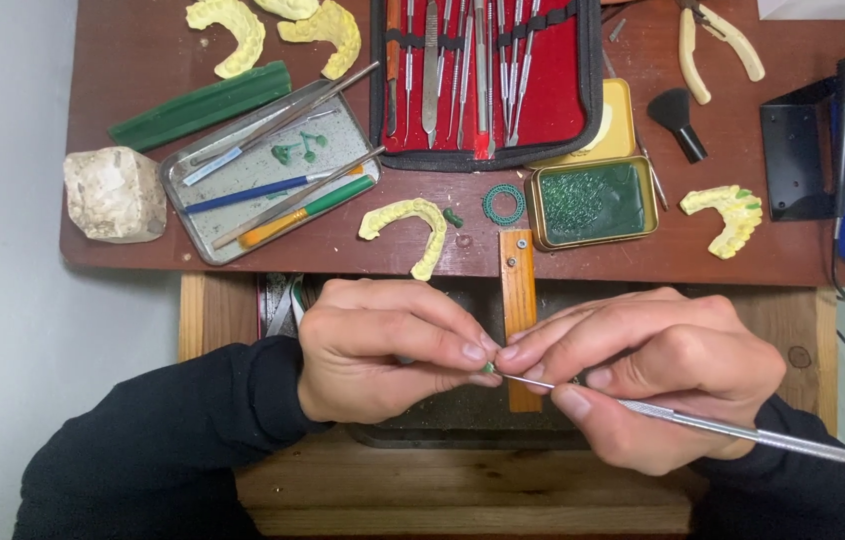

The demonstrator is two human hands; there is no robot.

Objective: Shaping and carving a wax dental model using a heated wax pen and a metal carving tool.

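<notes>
At the far left of the worktop (143,30) we see a pale stone block (115,193), then a green wax bar (201,104) and a metal tray (273,170) holding long tools and a few small green wax bits. Above and beside the tray lie yellow dental casts (233,32), one more cast (409,228) sitting near the worktop's front edge. Below it our left hand (383,350) pinches a tiny green wax piece (490,368), thumb and forefinger closed tight on it, right over the wooden bench pin (519,310). In the middle, a red instrument case (488,75) lies open, with a green wax ring (504,204) in front of it and a tin of green wax (593,202) to its right. Our right hand (658,375) grips a thin metal carver (723,428) like a pen, fingers clamped round its shaft, its tip touching the wax piece. Farther right lie a black brush (678,120), pliers (718,40) and another cast with green wax on it (728,212). The piece is too small for us to judge its shape; we reckon the carving is under way, with several casts bare of wax.
</notes>
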